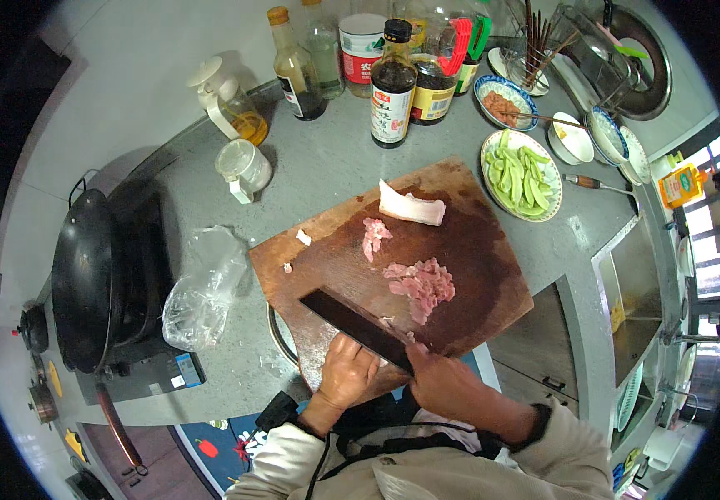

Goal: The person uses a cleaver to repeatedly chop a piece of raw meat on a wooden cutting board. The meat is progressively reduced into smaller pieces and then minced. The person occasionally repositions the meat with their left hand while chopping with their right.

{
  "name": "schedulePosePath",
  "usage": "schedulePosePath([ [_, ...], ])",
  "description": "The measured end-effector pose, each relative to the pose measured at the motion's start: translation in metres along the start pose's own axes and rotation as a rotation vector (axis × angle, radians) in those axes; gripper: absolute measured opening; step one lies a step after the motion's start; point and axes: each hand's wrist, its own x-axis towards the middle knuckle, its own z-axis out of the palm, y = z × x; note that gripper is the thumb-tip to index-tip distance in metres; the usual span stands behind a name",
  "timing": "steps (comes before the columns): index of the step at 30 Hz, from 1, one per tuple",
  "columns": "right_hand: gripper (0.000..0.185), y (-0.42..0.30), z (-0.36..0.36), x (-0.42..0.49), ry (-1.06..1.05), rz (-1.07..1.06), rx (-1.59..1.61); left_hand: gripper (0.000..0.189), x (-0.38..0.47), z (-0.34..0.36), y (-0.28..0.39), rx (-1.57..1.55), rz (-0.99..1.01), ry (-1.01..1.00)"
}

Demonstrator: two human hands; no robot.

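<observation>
My right hand (444, 378) grips a dark-bladed cleaver (360, 328) at its near right end. The blade slants across the near part of a wooden chopping board (329, 256). My left hand (344, 373) rests on the board with bent fingers, right against the near side of the blade. A small pale bit shows between that hand and the blade; what lies under the fingers is hidden. Beyond the blade is a heap of sliced raw meat (425, 287). A smaller cluster of meat pieces (374, 237) and a white slab of fat or rind (411, 205) lie farther back.
Left of the board are a crumpled clear plastic bag (204, 294) and a black wok (85, 281) on a cooktop. Sauce bottles (392, 87) and a glass jug (235, 109) line the wall. A plate of sliced green vegetables (520, 178) and a bowl of minced meat (502, 106) stand back right, near a sink (632, 294).
</observation>
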Motion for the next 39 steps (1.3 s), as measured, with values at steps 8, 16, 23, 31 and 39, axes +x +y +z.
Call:
schedulePosePath([
  [8, 0.038, 0.015, 0.001, 0.029, 0.038, -0.167, -0.038, 0.034, -0.001, 0.002, 0.0, -0.02, 0.005, 0.044],
  [16, 0.046, 0.008, 0.009, 0.0, -0.012, -0.063, -0.057, 0.031, -0.004, 0.003, -0.002, -0.019, 0.01, -0.003],
  [23, 0.027, 0.007, 0.001, 0.055, 0.207, -0.206, 0.033, 0.031, -0.001, 0.002, 0.0, -0.061, 0.029, 0.06],
  [31, 0.036, 0.0, -0.014, -0.016, -0.085, -0.059, 0.003, 0.022, -0.003, 0.002, -0.001, -0.016, -0.024, 0.044],
  [39, 0.034, -0.004, 0.004, 0.037, 0.047, -0.098, -0.006, 0.024, -0.004, 0.003, -0.001, -0.003, -0.029, 0.01],
])
